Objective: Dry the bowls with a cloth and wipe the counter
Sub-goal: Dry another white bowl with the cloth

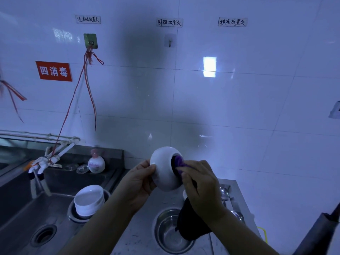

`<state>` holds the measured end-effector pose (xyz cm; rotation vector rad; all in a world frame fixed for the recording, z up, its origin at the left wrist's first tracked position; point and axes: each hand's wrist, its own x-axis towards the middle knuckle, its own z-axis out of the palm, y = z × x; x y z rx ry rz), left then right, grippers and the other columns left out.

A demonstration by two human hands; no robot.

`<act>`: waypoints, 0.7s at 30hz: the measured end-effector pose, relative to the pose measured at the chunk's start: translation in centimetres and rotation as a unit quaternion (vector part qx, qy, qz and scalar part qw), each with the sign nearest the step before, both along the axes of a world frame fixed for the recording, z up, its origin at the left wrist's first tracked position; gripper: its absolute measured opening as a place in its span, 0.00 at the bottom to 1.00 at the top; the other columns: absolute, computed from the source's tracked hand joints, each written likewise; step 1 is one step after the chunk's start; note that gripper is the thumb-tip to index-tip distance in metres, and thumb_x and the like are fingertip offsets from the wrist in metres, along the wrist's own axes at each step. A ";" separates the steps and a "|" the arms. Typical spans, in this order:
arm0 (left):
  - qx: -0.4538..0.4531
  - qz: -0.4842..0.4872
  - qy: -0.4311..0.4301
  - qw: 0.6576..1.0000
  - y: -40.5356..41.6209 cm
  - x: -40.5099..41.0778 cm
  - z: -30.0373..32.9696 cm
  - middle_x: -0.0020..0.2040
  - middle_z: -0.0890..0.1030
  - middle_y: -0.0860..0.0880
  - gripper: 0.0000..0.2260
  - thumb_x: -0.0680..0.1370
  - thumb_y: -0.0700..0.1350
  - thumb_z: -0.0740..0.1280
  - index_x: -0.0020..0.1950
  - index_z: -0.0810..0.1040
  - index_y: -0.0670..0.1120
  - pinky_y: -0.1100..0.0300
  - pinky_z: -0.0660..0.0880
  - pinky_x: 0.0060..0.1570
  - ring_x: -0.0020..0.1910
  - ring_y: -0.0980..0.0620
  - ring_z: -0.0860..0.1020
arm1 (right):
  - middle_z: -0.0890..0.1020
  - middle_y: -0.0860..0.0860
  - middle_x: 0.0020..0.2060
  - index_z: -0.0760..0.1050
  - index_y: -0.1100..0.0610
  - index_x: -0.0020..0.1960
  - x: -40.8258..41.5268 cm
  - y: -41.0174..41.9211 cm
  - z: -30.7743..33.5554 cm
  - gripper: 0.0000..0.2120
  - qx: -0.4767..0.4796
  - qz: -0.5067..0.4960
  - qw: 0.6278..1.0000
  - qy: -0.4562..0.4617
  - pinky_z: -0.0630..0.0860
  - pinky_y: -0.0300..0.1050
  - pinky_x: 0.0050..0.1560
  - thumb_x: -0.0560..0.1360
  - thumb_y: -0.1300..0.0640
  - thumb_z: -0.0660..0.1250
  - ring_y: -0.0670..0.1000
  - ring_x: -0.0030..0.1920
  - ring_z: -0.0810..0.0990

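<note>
My left hand [140, 178] grips a white bowl [163, 168] by its base, turned on its side above the steel counter [143, 234], mouth facing right. My right hand [199, 183] holds a purple cloth [178, 161] pushed into the bowl's mouth; the dark rest of the cloth [191, 223] hangs down below that hand. A stack of white bowls [89, 200] stands in a metal basin at the sink's right side. The inside of the held bowl is hidden.
A steel bowl [171, 234] sits on the counter under my right arm, with metal ladles [225, 195] to the right. A deep sink [36, 218] with a drain lies at left, a tap [39, 166] above it, a soap bottle [96, 162] behind. Tiled wall ahead.
</note>
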<state>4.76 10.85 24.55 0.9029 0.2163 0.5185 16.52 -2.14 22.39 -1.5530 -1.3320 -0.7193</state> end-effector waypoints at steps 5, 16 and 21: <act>0.028 -0.011 0.005 1.000 -0.7 0.0 0.2 0.44 0.83 0.41 0.13 0.70 0.38 0.61 0.52 0.77 0.37 0.59 0.81 0.39 0.40 0.48 0.82 | 0.82 0.54 0.54 0.78 0.60 0.60 -0.1 2.1 2.0 0.19 -0.013 -0.041 0.997 0.064 0.76 0.43 0.53 0.78 0.52 0.56 0.51 0.52 0.76; -0.139 0.024 0.000 0.990 -0.9 0.5 -0.1 0.48 0.81 0.39 0.12 0.78 0.39 0.59 0.59 0.74 0.37 0.57 0.80 0.41 0.44 0.46 0.80 | 0.79 0.52 0.61 0.71 0.51 0.68 -1.3 3.5 -2.5 0.19 -0.044 -0.102 0.981 -0.161 0.71 0.46 0.49 0.79 0.48 0.59 0.53 0.53 0.72; -0.235 0.032 -0.002 0.972 -1.0 1.1 0.1 0.54 0.78 0.37 0.15 0.81 0.40 0.56 0.63 0.72 0.34 0.57 0.79 0.45 0.49 0.47 0.77 | 0.74 0.50 0.65 0.69 0.46 0.68 -0.4 3.7 -4.2 0.18 0.007 -0.142 0.968 -0.206 0.70 0.52 0.50 0.78 0.48 0.62 0.56 0.56 0.71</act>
